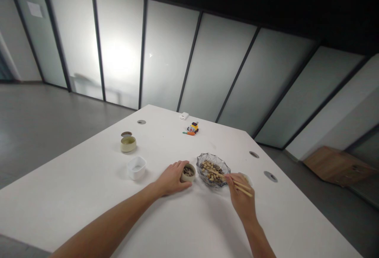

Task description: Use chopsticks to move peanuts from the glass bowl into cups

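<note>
My left hand (pixel 171 179) is closed around the side of a small pale cup (pixel 189 179), which stands on the white table and holds dark striped seeds, seemingly sunflower seeds. Right of the cup, close by, sits a clear scalloped glass bowl (pixel 225 165) with peanuts (pixel 207 165) and more dark seeds mixed in it. My right hand (pixel 242 200) grips a pair of wooden chopsticks (pixel 244 190) at the bowl's right side. Their tips reach into the bowl among the nuts; whether they pinch anything is too small to tell. A pale dish (pixel 247 178) is partly hidden behind my right hand.
Left of my left hand stand a white square tub (pixel 136 174) and a green-yellow bowl (pixel 128 147). Farther back lie a yellow toy car (pixel 194 127), an orange toy carrot (pixel 190 133) and a small white box (pixel 184 115). Round grommets (pixel 270 176) are set along the table's edges.
</note>
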A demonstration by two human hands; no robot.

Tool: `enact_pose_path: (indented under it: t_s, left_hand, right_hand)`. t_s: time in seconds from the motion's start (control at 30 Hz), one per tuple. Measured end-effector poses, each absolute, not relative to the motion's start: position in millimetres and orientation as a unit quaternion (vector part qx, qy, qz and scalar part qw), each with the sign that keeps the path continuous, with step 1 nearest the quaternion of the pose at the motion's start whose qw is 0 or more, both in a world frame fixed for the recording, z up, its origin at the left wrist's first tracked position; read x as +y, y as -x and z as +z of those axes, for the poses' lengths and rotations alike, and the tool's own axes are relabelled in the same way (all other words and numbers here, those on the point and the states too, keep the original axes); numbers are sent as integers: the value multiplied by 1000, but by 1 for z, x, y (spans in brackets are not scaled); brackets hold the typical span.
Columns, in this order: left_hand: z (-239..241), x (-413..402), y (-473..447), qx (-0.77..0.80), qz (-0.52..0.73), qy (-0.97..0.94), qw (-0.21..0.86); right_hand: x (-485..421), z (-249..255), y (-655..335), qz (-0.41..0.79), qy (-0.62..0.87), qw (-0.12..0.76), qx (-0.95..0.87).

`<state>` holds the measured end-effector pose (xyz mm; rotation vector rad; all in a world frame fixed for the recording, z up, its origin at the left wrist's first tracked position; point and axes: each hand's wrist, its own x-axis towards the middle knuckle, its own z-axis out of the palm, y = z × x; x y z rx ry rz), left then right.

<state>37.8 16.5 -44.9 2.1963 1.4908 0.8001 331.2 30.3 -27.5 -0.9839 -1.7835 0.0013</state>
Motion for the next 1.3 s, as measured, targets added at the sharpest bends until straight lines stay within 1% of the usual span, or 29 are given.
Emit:
enact_pose_path:
  t_s: [0.17,0.4,0.87,1.3]
  left_hand:
    - [-47,18,-37,523,293,-779,182]
    - [-45,17,-38,526,290,-779,179]
    - [-45,17,-38,526,287,-779,185]
    - [-45,17,-38,525,290,-778,188]
  right_hand:
    - [31,-28,-331,27,426,520,-740]
    - [31,-28,-334,24,444,539,-716]
    - [35,-32,-339,-1,437,533,-725]
    - [35,-31,-336,24,449,533,-717]
